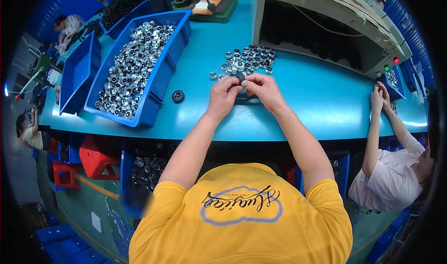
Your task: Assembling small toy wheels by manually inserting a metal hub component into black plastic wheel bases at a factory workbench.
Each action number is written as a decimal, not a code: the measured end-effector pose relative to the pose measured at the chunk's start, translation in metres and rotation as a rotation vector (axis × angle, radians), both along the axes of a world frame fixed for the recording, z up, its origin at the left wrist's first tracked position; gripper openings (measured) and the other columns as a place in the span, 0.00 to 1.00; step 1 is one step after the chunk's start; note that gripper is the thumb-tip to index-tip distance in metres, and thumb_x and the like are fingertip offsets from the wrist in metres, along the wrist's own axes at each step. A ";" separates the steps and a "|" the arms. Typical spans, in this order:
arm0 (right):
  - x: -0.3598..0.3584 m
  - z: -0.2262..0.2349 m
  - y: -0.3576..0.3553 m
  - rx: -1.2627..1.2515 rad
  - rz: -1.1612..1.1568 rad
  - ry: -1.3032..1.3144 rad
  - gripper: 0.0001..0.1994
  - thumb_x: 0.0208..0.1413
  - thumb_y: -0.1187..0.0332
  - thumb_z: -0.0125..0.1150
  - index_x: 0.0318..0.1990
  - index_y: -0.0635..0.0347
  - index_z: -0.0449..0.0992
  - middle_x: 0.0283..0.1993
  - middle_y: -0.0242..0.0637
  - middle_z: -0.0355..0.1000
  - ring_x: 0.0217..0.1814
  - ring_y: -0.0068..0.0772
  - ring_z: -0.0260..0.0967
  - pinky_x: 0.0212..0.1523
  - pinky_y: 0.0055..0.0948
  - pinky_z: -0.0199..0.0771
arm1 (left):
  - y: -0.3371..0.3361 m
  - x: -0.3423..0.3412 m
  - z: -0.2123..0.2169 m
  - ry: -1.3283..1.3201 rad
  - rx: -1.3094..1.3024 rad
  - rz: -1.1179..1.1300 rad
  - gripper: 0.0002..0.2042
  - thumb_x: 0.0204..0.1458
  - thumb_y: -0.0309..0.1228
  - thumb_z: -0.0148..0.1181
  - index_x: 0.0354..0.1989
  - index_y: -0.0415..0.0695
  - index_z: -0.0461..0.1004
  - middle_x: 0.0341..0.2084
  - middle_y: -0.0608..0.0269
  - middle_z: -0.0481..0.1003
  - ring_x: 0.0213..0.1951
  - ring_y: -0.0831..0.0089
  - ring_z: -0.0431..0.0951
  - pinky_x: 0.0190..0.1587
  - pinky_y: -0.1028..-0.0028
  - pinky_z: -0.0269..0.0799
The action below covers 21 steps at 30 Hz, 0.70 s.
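Both hands meet over the middle of the teal worktable (302,92), pinching one small black part (240,77) between them: the left hand (223,95) grips it from the left with thumb and fingers curled tight, the right hand (264,90) closes on it from the right, fingertips touching the part. Only the top of the part shows between the fingertips, so its long axis and the way it points cannot be told. Just beyond the hands lies a loose pile of shiny silver and black round parts (247,59) on the table. To the left, a single black ring (178,96) lies flat, beside a long blue bin (158,82) heaped with similar silver parts; an emptier blue bin (79,73) stands farther left. Behind the pile rises a pale hooded machine (335,13) with a dark opening, red and green lamps at its right corner. At the right edge a co-worker in a pale pink shirt (391,180) reaches both hands to a small blue tray (393,85). Nothing stands between the hands and the pile.
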State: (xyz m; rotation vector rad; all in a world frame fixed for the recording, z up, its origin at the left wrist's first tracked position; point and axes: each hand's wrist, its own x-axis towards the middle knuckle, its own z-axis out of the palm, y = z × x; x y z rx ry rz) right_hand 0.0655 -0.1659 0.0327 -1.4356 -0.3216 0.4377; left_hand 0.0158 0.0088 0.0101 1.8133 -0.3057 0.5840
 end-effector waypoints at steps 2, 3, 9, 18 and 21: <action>0.001 -0.002 -0.002 -0.016 -0.059 -0.093 0.10 0.55 0.68 0.74 0.41 0.62 0.82 0.33 0.28 0.76 0.35 0.18 0.71 0.35 0.20 0.72 | 0.000 -0.001 -0.001 0.084 -0.050 -0.036 0.05 0.54 0.21 0.67 0.37 0.39 0.79 0.28 0.63 0.74 0.28 0.73 0.74 0.30 0.74 0.70; 0.001 -0.004 -0.003 -0.011 -0.073 -0.093 0.10 0.54 0.68 0.75 0.40 0.61 0.82 0.33 0.28 0.76 0.34 0.18 0.70 0.35 0.20 0.70 | -0.001 -0.002 0.000 0.173 -0.110 -0.056 0.04 0.54 0.22 0.67 0.37 0.39 0.79 0.29 0.65 0.74 0.28 0.75 0.74 0.29 0.75 0.70; -0.006 -0.001 0.002 0.055 -0.041 -0.001 0.09 0.54 0.68 0.76 0.36 0.59 0.81 0.33 0.26 0.75 0.33 0.15 0.67 0.35 0.18 0.67 | 0.007 -0.002 0.002 0.358 -0.442 -0.247 0.04 0.58 0.25 0.67 0.38 0.39 0.80 0.30 0.68 0.76 0.28 0.80 0.76 0.27 0.79 0.71; -0.010 -0.010 0.002 0.102 -0.025 -0.088 0.06 0.57 0.69 0.72 0.36 0.60 0.80 0.33 0.24 0.73 0.35 0.17 0.68 0.36 0.20 0.68 | 0.014 0.000 -0.005 0.440 -0.607 -0.348 0.05 0.58 0.25 0.67 0.40 0.38 0.80 0.30 0.65 0.79 0.28 0.79 0.76 0.28 0.77 0.75; -0.010 -0.011 0.002 0.026 -0.055 -0.317 0.07 0.58 0.69 0.71 0.37 0.61 0.80 0.31 0.24 0.72 0.35 0.17 0.69 0.35 0.20 0.69 | 0.015 0.000 -0.007 0.490 -0.704 -0.378 0.05 0.59 0.26 0.65 0.41 0.38 0.80 0.30 0.65 0.78 0.28 0.78 0.76 0.29 0.77 0.75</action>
